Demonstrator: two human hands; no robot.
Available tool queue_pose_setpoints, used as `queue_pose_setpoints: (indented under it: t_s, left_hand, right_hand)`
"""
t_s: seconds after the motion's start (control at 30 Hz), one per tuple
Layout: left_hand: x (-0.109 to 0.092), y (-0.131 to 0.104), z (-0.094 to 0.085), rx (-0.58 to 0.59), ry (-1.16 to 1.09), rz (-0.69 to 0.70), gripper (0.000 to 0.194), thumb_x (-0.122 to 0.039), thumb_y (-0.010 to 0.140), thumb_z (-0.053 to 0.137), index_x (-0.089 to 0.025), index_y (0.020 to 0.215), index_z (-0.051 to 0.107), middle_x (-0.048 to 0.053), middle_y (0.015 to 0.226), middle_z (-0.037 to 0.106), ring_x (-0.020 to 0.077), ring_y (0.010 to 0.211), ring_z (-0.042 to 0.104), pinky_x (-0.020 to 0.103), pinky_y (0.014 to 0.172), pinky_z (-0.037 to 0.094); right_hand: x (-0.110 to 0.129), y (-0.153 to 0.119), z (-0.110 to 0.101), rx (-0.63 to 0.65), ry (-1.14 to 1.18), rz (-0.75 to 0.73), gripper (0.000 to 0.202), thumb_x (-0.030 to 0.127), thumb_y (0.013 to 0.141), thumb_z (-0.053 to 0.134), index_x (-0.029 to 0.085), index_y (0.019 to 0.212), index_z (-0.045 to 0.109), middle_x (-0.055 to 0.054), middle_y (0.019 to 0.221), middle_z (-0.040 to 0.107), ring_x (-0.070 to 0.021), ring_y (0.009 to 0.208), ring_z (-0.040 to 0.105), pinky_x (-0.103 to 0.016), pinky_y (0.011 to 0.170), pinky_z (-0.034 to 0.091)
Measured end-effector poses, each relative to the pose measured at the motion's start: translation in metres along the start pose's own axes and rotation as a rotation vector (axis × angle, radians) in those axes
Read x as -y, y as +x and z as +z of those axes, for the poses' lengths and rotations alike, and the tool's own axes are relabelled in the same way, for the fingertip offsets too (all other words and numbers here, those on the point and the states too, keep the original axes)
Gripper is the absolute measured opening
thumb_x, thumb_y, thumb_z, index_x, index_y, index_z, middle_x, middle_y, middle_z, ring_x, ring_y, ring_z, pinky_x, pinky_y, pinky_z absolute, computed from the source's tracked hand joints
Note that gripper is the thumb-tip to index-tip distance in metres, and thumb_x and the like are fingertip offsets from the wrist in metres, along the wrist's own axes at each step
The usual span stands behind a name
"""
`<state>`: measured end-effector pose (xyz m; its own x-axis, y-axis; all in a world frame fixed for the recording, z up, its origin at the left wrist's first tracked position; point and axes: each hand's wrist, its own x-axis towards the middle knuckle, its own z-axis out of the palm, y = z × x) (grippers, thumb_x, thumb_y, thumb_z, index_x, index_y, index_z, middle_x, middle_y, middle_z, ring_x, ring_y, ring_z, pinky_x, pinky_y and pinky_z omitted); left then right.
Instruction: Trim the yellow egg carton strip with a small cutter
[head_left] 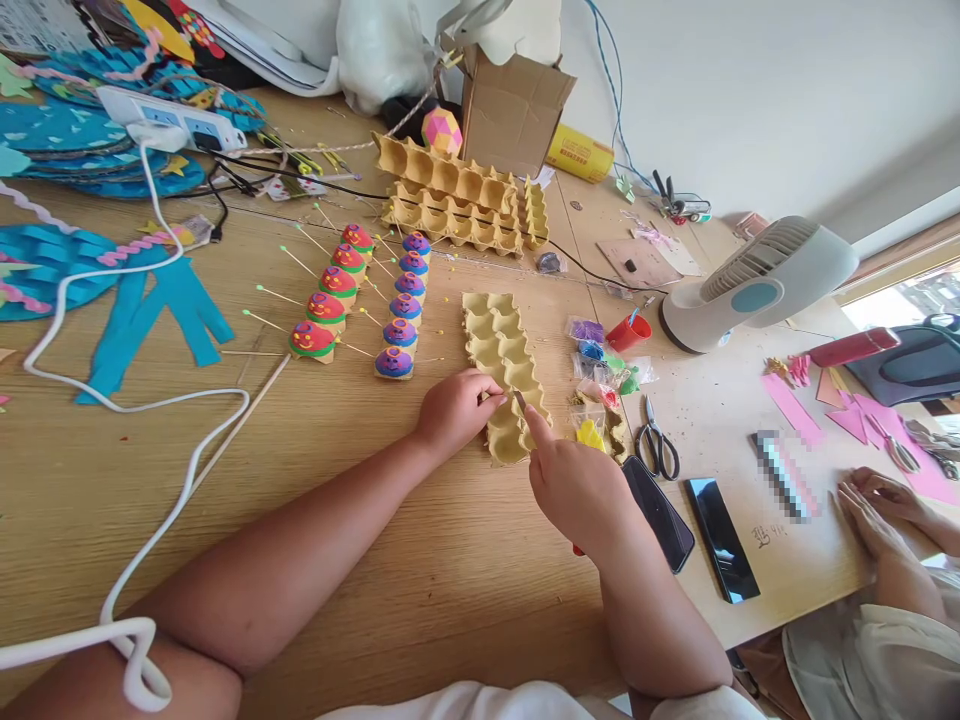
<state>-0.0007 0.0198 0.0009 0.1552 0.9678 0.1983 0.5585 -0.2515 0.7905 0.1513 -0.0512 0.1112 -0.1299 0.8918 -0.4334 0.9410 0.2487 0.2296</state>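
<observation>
A pale yellow egg carton (pixel 504 325) lies lengthwise in front of me, its cups facing up. My left hand (pixel 459 405) is closed at its left edge, with thumb and fingers pinching the rim. In my right hand (pixel 574 485) is a knife (pixel 519 400), its short dark blade resting on the carton's middle ridge. The index finger lies stretched along the blade, and a bit of red shows under the palm; most of the handle is hidden. To the left stand two painted egg-carton caterpillars, one red and green (pixel 326 308), one purple and blue (pixel 403 308).
More egg cartons (pixel 450 205) lie at the back. Right of my hands are bagged coloured clay (pixel 589 330), a red cup (pixel 628 332), scissors (pixel 658 442), two phones (pixel 721 540) and a white fan (pixel 757 280). A white cable (pixel 202 450) crosses the left side. Another person's hands (pixel 881 510) rest at right.
</observation>
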Motion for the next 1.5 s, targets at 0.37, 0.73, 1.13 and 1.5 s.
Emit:
queue_pose_setpoints:
  t_s: [0.37, 0.73, 1.13, 1.5]
  left_hand:
    - [-0.001, 0.0, -0.001, -0.001, -0.003, -0.007, 0.013, -0.032, 0.087, 0.065, -0.021, 0.08, 0.07, 0.0, 0.087, 0.07, 0.0148, 0.075, 0.06, 0.027, 0.065, 0.04]
    - [0.0, 0.001, 0.0, 0.009, -0.003, -0.009, 0.013, -0.031, 0.087, 0.065, -0.021, 0.08, 0.07, 0.001, 0.088, 0.07, 0.0152, 0.075, 0.06, 0.027, 0.065, 0.041]
    - [0.0, 0.001, -0.001, 0.006, -0.025, -0.004, 0.013, -0.031, 0.087, 0.064, -0.021, 0.08, 0.07, 0.001, 0.088, 0.07, 0.0156, 0.077, 0.061, 0.027, 0.067, 0.042]
    - [0.001, 0.001, 0.001, 0.007, -0.028, -0.002, 0.013, -0.032, 0.087, 0.064, -0.021, 0.081, 0.07, 0.001, 0.089, 0.071, 0.0169, 0.079, 0.062, 0.028, 0.068, 0.043]
  right_hand:
    - [0.001, -0.002, -0.002, 0.009, 0.008, -0.007, 0.062, 0.025, 0.099, 0.031, 0.017, 0.159, 0.02, -0.005, 0.08, 0.074, -0.0204, 0.072, 0.07, -0.029, 0.048, 0.032]
    - [0.001, -0.003, 0.0, -0.011, 0.01, -0.026, 0.061, 0.025, 0.098, 0.033, 0.017, 0.158, 0.024, -0.006, 0.079, 0.073, -0.0206, 0.071, 0.071, -0.028, 0.049, 0.034]
    - [-0.006, -0.005, -0.001, -0.04, 0.001, -0.053, 0.058, 0.025, 0.099, 0.031, 0.019, 0.156, 0.027, -0.003, 0.078, 0.073, -0.0194, 0.067, 0.068, -0.029, 0.048, 0.028]
    - [-0.006, 0.005, 0.005, -0.138, 0.047, -0.052, 0.058, 0.028, 0.1, 0.031, 0.021, 0.157, 0.023, -0.001, 0.079, 0.075, -0.0181, 0.068, 0.07, -0.028, 0.049, 0.029]
